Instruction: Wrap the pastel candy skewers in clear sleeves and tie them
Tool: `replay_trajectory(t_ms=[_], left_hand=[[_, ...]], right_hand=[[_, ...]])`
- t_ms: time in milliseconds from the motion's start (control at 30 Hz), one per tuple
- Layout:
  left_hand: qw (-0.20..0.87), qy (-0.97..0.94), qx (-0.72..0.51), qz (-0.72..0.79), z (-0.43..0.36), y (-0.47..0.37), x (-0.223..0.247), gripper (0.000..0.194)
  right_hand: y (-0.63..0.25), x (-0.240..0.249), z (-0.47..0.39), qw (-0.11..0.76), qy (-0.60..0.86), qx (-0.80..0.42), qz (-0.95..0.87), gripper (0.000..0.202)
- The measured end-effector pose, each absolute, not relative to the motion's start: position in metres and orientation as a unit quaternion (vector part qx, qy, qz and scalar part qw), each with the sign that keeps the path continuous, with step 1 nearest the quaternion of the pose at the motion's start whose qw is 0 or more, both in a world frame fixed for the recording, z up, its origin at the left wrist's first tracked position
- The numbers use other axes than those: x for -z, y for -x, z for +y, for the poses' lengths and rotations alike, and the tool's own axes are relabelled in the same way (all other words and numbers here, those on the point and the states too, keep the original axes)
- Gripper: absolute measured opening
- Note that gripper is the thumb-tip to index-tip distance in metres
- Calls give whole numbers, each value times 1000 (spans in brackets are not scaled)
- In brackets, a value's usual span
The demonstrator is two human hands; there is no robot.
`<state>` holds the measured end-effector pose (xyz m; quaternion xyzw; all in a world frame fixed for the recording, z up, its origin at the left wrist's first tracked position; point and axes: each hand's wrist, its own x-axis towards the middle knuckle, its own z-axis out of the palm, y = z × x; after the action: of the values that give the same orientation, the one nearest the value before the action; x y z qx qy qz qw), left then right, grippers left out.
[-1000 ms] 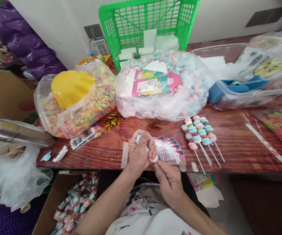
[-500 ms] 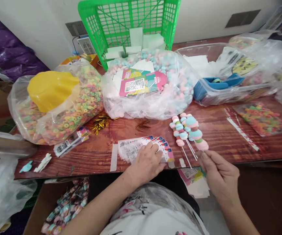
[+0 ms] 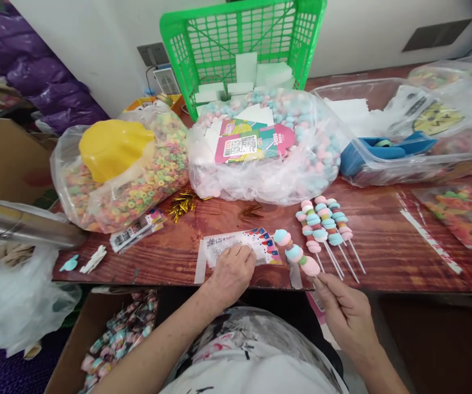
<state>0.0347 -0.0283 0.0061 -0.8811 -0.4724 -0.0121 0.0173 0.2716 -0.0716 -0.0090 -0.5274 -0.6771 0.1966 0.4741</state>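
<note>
My right hand (image 3: pixel 344 309) pinches the stick of a marshmallow skewer (image 3: pixel 294 253), whose pink and blue pieces point toward the fanned bags. My left hand (image 3: pixel 231 271) lies on a fan of printed plastic bags (image 3: pixel 266 241), fingers curled down and pressed together; the fingertips and thumb are partly hidden. Right of the bags, several similar marshmallow skewers (image 3: pixel 326 221) rest side by side on the table, their white sticks toward me. A small pale strip (image 3: pixel 295 277) is at the table edge between my hands.
Behind stand a bag of ring candies (image 3: pixel 153 164) with a yellow bowl (image 3: pixel 115 148), a bag of marshmallows (image 3: pixel 260 183), a green basket (image 3: pixel 174 65) and a clear bin (image 3: pixel 424 164). Gold twist ties (image 3: pixel 182 205) lie midtable. A steel flask (image 3: pixel 26 224) is left; a box of wrapped skewers (image 3: pixel 116 339) below.
My right hand has moved left with the marshmallow skewer, away from the other skewers and toward the bags. My left hand stays on the bags. The camera view has turned slightly left.
</note>
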Motion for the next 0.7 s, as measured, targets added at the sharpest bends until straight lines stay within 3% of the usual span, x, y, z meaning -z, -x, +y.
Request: replay_trajectory(t_ms=[233,467,700], left_hand=[[38,877,61,-475,-41,-13,3,20],[19,829,216,-515,-36,-5,4,23],[-75,840,149,-516,-43,9,5,21]], right_hand=[[-262,6,-63,433,515,-233,-702,17],[-253,9,-60,427,509,-242,-707,17],[-265,20,-60,415,524,-249,-700,20]])
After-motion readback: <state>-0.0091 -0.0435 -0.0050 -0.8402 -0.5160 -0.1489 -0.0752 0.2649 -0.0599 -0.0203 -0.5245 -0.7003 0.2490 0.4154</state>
